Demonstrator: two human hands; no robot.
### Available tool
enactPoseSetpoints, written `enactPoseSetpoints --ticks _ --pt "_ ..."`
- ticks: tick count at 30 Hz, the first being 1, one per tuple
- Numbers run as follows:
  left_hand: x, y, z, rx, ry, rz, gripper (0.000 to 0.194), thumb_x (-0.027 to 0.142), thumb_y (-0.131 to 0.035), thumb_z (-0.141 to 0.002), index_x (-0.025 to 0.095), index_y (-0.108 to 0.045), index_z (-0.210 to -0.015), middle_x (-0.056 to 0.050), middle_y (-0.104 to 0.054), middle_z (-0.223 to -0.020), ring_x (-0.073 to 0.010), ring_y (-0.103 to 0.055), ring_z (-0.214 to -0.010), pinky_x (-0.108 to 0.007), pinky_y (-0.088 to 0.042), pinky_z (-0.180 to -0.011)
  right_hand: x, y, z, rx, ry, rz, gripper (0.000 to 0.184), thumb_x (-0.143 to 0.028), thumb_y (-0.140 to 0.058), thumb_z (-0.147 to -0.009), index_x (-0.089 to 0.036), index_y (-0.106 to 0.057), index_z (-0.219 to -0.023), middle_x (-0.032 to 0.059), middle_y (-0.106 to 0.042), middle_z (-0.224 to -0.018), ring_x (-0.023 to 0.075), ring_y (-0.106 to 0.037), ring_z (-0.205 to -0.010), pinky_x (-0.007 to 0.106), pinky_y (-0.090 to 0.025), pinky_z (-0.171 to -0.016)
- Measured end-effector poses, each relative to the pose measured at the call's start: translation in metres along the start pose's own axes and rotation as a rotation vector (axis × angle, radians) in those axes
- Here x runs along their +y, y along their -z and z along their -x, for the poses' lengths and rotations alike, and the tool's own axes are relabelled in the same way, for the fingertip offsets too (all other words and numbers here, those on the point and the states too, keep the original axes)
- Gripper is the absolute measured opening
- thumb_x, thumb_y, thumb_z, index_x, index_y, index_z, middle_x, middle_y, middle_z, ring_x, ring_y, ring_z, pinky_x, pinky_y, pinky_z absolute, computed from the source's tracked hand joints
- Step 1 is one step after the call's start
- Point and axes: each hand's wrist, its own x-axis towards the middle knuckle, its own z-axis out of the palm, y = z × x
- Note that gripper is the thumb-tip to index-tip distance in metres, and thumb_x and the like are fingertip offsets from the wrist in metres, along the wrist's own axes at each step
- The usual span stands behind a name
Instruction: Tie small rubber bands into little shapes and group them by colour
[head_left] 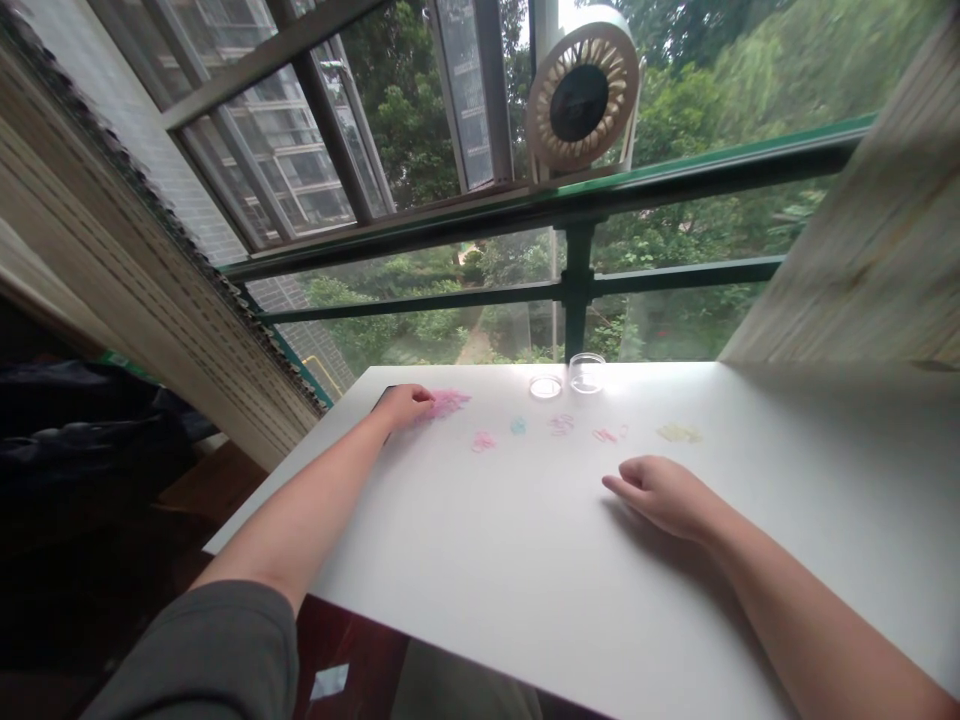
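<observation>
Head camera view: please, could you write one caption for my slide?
The left hand at the pink pile and the right hand near the yellow cluster, over a white table.

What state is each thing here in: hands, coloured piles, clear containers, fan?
Left hand: fingers bent, at the large pink pile.
Large pink pile: loosely spread.
Right hand: partly curled, over the white table.
Small coloured clusters: loose, apart from one another.
Clear container: upright.
Shallow clear dish: flat, beside the container.
Fan: upright; cannot tell if running.
</observation>
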Motion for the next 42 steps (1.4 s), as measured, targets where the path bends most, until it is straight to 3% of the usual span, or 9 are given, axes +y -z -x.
enactPoseSetpoints --ticks 6,16,19,25,28,31,34,39,42 --pt "0.002 0.000 0.000 -0.003 0.024 0.020 0.017 0.035 -0.061 -0.064 0.020 -0.067 -0.070 -0.003 -0.068 -0.071 -0.0170 -0.060 -0.065 -0.025 -0.043 -0.059 -0.001 0.002 0.000 -0.039 -0.020 0.038 0.043 -0.047 -0.041 -0.082 -0.018 -0.037 -0.051 -0.0007 -0.042 -0.048 0.0115 -0.035 -0.047 0.026 -0.021 -0.049" --pt "0.002 0.003 -0.002 -0.051 0.050 0.056 0.026 0.038 -0.057 -0.068 0.019 -0.071 -0.077 -0.003 -0.069 -0.071 -0.0167 -0.059 -0.065 -0.024 -0.042 -0.060 -0.003 0.002 0.000 -0.036 -0.022 0.039 0.042 -0.046 -0.042 -0.081 -0.018 -0.038 -0.050 -0.0005 -0.043 -0.048 0.0113 -0.034 -0.047 0.026 -0.020 -0.049" --pt "0.004 0.003 -0.001 -0.045 0.051 0.063 0.026 0.035 -0.060 -0.066 0.019 -0.073 -0.082 -0.003 -0.070 -0.077 -0.0174 -0.059 -0.069 -0.024 -0.041 -0.061 -0.002 0.001 0.000 -0.030 -0.015 0.032 0.042 -0.046 -0.043 -0.081 -0.018 -0.039 -0.051 -0.0003 -0.043 -0.048 0.0110 -0.034 -0.047 0.026 -0.020 -0.049" --pt "0.010 0.003 0.002 -0.014 0.073 0.133 0.026 0.033 -0.063 -0.064 0.019 -0.074 -0.083 -0.002 -0.067 -0.063 -0.0159 -0.054 -0.056 -0.025 -0.037 -0.053 -0.001 0.001 0.000 -0.031 -0.010 0.034 0.042 -0.046 -0.042 -0.082 -0.018 -0.037 -0.051 -0.0002 -0.043 -0.048 0.0111 -0.034 -0.047 0.026 -0.020 -0.048" --pt "0.018 0.001 0.004 0.009 0.052 0.214 0.025 0.032 -0.065 -0.063 0.017 -0.073 -0.082 -0.004 -0.068 -0.067 -0.0162 -0.055 -0.059 -0.025 -0.039 -0.053 -0.001 0.001 0.000 -0.019 0.001 0.022 0.041 -0.045 -0.044 -0.081 -0.018 -0.036 -0.051 -0.0005 -0.042 -0.047 0.0110 -0.034 -0.046 0.026 -0.020 -0.048" --pt "0.038 -0.011 0.009 0.015 -0.010 0.318 0.027 0.033 -0.066 -0.064 0.015 -0.071 -0.084 -0.007 -0.070 -0.077 -0.0170 -0.059 -0.067 -0.025 -0.044 -0.058 -0.002 0.000 0.000 0.006 0.011 -0.003 0.037 -0.042 -0.045 -0.081 -0.018 -0.036 -0.054 -0.0012 -0.044 -0.049 0.0112 -0.036 -0.048 0.025 -0.023 -0.048" --pt "0.074 -0.036 0.023 0.020 -0.123 0.520 0.025 0.033 -0.067 -0.064 0.012 -0.065 -0.079 -0.007 -0.068 -0.075 -0.0150 -0.060 -0.065 -0.026 -0.046 -0.061 -0.008 -0.003 0.001 0.057 0.051 -0.104 0.028 -0.037 -0.049 -0.080 -0.019 -0.040 -0.060 -0.0017 -0.048 -0.056 0.0113 -0.041 -0.052 0.024 -0.029 -0.050" --pt "0.149 -0.089 0.061 -0.138 -0.265 0.800 0.018 0.029 -0.067 -0.067 0.013 -0.058 -0.072 -0.004 -0.065 -0.068 -0.0123 -0.059 -0.058 -0.025 -0.046 -0.057 -0.022 -0.008 0.002 0.169 0.195 -0.308 0.011 -0.026 -0.056 -0.076 -0.019 -0.047 -0.075 -0.0036 -0.049 -0.060 0.0097 -0.042 -0.053 0.022 -0.035 -0.053" --pt "0.176 -0.112 0.083 -0.181 -0.314 0.871 0.017 0.029 -0.065 -0.071 0.014 -0.058 -0.072 -0.004 -0.065 -0.070 -0.0127 -0.060 -0.063 -0.024 -0.046 -0.060 -0.025 -0.009 0.002 0.253 0.244 -0.392 0.013 -0.024 -0.059 -0.074 -0.019 -0.049 -0.082 -0.0031 -0.050 -0.064 0.0093 -0.043 -0.054 0.022 -0.037 -0.052"
